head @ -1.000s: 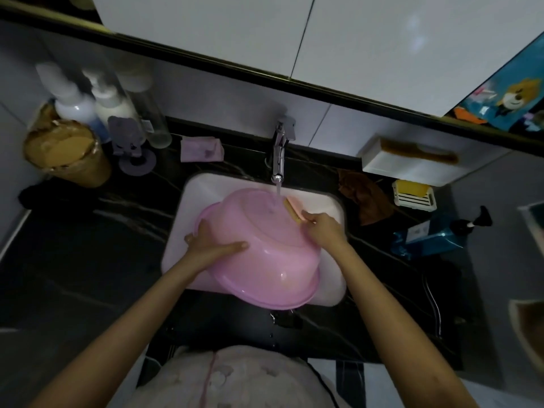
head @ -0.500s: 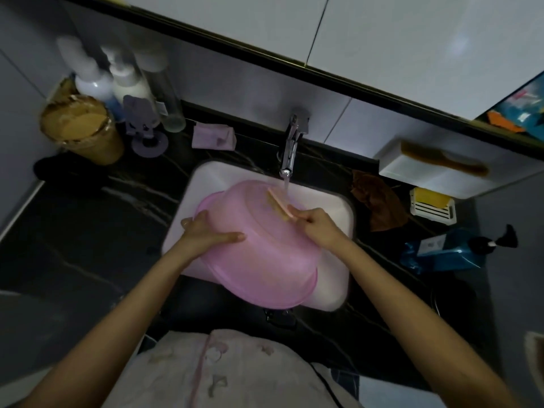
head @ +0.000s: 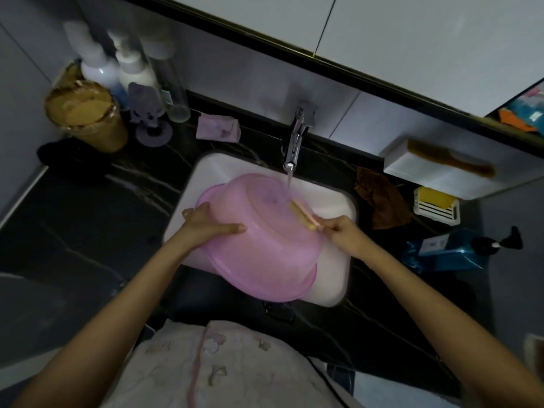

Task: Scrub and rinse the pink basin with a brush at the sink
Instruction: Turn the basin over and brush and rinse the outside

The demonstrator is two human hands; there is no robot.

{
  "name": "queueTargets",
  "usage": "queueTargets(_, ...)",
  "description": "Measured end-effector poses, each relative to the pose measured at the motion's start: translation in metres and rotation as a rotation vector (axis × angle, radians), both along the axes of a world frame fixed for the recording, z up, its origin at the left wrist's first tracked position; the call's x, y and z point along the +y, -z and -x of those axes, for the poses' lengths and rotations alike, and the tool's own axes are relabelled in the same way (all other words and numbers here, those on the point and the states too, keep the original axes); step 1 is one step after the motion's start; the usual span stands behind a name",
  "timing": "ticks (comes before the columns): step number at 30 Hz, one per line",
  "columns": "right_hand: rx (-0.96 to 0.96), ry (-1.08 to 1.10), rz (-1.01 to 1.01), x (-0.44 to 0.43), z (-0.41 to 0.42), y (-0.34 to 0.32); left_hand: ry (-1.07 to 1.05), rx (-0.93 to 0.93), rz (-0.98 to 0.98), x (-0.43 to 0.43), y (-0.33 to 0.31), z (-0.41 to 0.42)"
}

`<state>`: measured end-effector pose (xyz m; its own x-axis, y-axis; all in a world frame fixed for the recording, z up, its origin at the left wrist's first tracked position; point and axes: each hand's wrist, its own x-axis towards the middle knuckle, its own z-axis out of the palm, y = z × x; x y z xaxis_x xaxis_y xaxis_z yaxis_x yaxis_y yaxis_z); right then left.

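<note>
**Left hand** (head: 206,223): the forearm enters from the lower left. The thumb lies straight across the outer wall of the pink basin (head: 265,254), and the fingers curl over its rim on the far side of the palm. This hand holds the basin bottom-up and tilted over the white sink (head: 335,210).

**Right hand** (head: 343,232): the forearm enters from the lower right. The fingers are closed round the handle of the brush (head: 303,214). The brush extends ahead and to the left of this hand and lies against the basin's upturned base near its edge.

**Water:** the tap (head: 295,142), beyond both hands, is running. Its water stream (head: 289,181) lands on the basin at the brush tip.

**Surroundings:** a black marbled desk (head: 88,216) surrounds the sink. To the right of the right hand are a brown cloth (head: 382,198) and a blue pump bottle (head: 441,251) lying on its side.
</note>
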<state>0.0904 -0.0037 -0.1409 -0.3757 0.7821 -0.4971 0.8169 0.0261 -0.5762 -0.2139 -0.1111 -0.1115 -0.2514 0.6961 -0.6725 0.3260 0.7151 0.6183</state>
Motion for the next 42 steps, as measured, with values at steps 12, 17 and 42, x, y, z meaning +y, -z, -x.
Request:
queueTargets(12, -0.049, 0.115, -0.092, 0.012, 0.008, 0.012, 0.083, 0.077, -0.053, 0.011, 0.005, 0.003)
queueTargets(17, 0.268, -0.088, -0.033, -0.01, 0.05, -0.008, 0.11, 0.079, -0.003, 0.011, 0.007, 0.008)
queueTargets(42, -0.026, -0.018, -0.072, 0.013, 0.041, -0.005, 0.127, 0.048, -0.013, 0.003, 0.011, 0.011)
